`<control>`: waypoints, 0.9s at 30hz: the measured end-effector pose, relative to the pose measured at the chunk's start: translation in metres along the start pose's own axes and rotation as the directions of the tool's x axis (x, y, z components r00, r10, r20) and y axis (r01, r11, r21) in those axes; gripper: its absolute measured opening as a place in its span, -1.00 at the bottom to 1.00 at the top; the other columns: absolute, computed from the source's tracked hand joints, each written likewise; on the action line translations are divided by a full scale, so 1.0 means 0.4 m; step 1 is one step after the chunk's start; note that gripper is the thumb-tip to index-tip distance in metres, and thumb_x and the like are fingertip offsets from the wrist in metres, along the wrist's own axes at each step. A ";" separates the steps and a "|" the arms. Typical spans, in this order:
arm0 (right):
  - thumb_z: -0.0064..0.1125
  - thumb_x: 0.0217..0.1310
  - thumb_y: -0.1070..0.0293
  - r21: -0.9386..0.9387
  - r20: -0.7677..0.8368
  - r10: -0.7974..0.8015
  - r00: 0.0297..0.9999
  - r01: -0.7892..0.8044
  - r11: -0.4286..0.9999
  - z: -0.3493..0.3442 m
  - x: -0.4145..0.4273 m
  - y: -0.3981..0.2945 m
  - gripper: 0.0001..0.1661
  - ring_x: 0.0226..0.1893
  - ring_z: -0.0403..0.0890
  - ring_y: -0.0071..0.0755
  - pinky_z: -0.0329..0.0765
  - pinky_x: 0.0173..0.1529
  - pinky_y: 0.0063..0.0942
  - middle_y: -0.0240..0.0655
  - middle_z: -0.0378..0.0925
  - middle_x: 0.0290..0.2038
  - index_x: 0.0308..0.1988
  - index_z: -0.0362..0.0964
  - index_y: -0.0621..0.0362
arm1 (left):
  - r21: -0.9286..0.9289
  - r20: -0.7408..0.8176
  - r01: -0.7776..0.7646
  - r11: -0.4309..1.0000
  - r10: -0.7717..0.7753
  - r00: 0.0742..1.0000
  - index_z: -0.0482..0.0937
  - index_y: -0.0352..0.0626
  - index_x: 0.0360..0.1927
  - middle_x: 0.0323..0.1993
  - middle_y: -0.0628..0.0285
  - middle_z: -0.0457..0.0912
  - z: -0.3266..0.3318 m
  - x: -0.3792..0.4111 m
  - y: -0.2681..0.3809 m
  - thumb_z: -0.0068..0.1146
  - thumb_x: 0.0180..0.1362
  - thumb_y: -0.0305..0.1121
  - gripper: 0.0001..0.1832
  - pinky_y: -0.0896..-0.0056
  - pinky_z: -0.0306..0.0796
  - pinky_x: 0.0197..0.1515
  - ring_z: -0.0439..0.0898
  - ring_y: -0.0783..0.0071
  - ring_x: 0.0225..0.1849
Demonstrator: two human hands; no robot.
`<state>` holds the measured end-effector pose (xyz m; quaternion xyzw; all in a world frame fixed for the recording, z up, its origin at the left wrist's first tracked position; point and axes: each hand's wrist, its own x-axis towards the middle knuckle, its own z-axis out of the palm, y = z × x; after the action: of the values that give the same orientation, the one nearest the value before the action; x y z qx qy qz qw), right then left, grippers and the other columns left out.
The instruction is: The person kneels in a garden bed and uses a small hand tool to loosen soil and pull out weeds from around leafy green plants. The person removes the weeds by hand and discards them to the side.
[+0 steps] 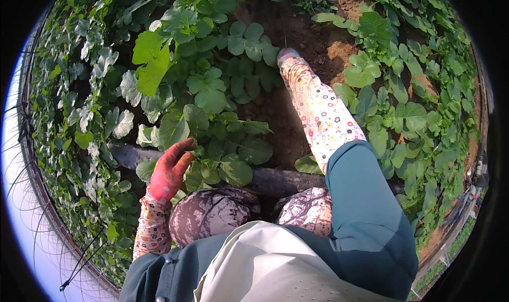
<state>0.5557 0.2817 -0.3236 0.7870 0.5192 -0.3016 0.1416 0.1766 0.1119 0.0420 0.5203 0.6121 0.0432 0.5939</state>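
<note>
My left hand (169, 171), in a soiled red glove, is beside the lobed leaves of a leafy crop plant (206, 133). Its thumb and fingers are apart, and the fingertips are at the leaf edges. Stretched far ahead over bare brown soil (274, 115) is my right hand (288, 55), its glove mostly hidden beyond the floral sleeve (318, 107). A thin pale line stands just past that hand; I cannot tell whether it is a tool or a stem, nor whether the fingers hold it. Broad leaves (252, 43) hang just left of the right hand.
A dark hose or pipe (284, 181) crosses the ground before my knees (216, 204). Dense rows of leafy plants grow at left (85, 115) and right (413, 115). The curved greenhouse edge (43, 198) runs along the left rim.
</note>
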 end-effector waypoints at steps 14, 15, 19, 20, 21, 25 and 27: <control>0.00 0.16 0.30 -0.145 0.043 -0.436 0.899 0.438 0.887 0.084 -0.685 0.327 -0.69 -0.25 0.59 -0.01 0.52 -0.13 -0.20 -0.06 0.47 -0.28 -0.10 0.46 0.15 | 0.156 0.043 -0.176 0.972 0.172 0.984 0.38 -0.28 0.21 0.06 0.22 0.54 0.024 -0.012 0.028 0.02 0.31 -0.38 -0.58 0.45 0.30 0.19 0.47 0.50 0.09; -0.02 0.21 0.25 -0.102 0.035 -0.414 0.910 0.415 0.904 0.095 -0.694 0.332 -0.67 -0.20 0.58 0.03 0.49 -0.07 -0.14 -0.04 0.50 -0.25 -0.08 0.45 0.18 | 0.150 0.039 -0.165 0.975 0.161 0.986 0.38 -0.28 0.21 0.07 0.21 0.53 0.022 -0.016 0.009 0.02 0.31 -0.37 -0.58 0.46 0.30 0.18 0.47 0.50 0.09; -0.15 0.35 0.10 0.298 0.034 -0.077 0.996 0.063 0.953 -0.005 -0.711 0.225 -0.54 -0.05 0.55 0.15 0.43 0.07 -0.05 0.06 0.53 -0.13 -0.03 0.41 0.26 | 0.090 0.037 -0.151 0.984 0.149 0.988 0.37 -0.28 0.22 0.09 0.20 0.52 0.026 -0.024 -0.023 0.01 0.31 -0.37 -0.57 0.45 0.30 0.19 0.47 0.49 0.09; -0.19 0.37 0.07 0.439 0.078 0.069 0.995 -0.096 0.893 -0.037 -0.700 0.201 -0.51 -0.03 0.54 0.17 0.42 0.09 -0.05 0.08 0.52 -0.09 -0.02 0.40 0.28 | 0.067 0.041 -0.157 0.985 0.154 0.987 0.37 -0.27 0.22 0.09 0.20 0.52 0.031 -0.023 -0.015 0.01 0.31 -0.37 -0.57 0.45 0.30 0.19 0.47 0.49 0.09; -0.29 0.41 0.03 0.437 0.069 0.058 0.996 -0.082 0.896 -0.049 -0.662 0.202 -0.45 0.01 0.50 0.19 0.41 0.11 -0.07 0.12 0.49 -0.02 0.01 0.36 0.31 | 0.046 0.047 -0.153 0.987 0.151 0.987 0.37 -0.28 0.22 0.09 0.20 0.52 0.036 -0.016 -0.006 0.01 0.31 -0.37 -0.57 0.43 0.30 0.19 0.47 0.48 0.10; -0.20 0.38 0.18 0.104 0.020 -0.024 1.000 0.022 0.994 -0.134 -0.438 0.137 -0.52 0.17 0.43 0.05 0.42 0.18 -0.13 -0.01 0.43 0.10 0.15 0.29 0.24 | 0.160 0.030 -0.165 0.973 0.162 0.986 0.38 -0.27 0.21 0.07 0.20 0.54 0.028 -0.004 0.006 0.01 0.31 -0.37 -0.58 0.44 0.32 0.17 0.49 0.48 0.08; -0.32 0.41 -0.08 0.491 0.065 0.169 0.983 -0.179 0.852 -0.092 -0.218 0.225 -0.37 0.08 0.49 0.07 0.36 0.19 -0.16 0.01 0.49 0.05 0.05 0.39 0.25 | 0.167 0.060 -0.197 0.966 0.189 0.980 0.41 -0.24 0.19 0.04 0.20 0.56 0.039 0.016 0.025 0.03 0.30 -0.35 -0.59 0.45 0.34 0.13 0.51 0.49 0.05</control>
<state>0.6246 0.1998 -0.2488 0.8376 0.3498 -0.4182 -0.0331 0.1959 0.1119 0.0398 0.6276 0.5470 0.0367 0.5528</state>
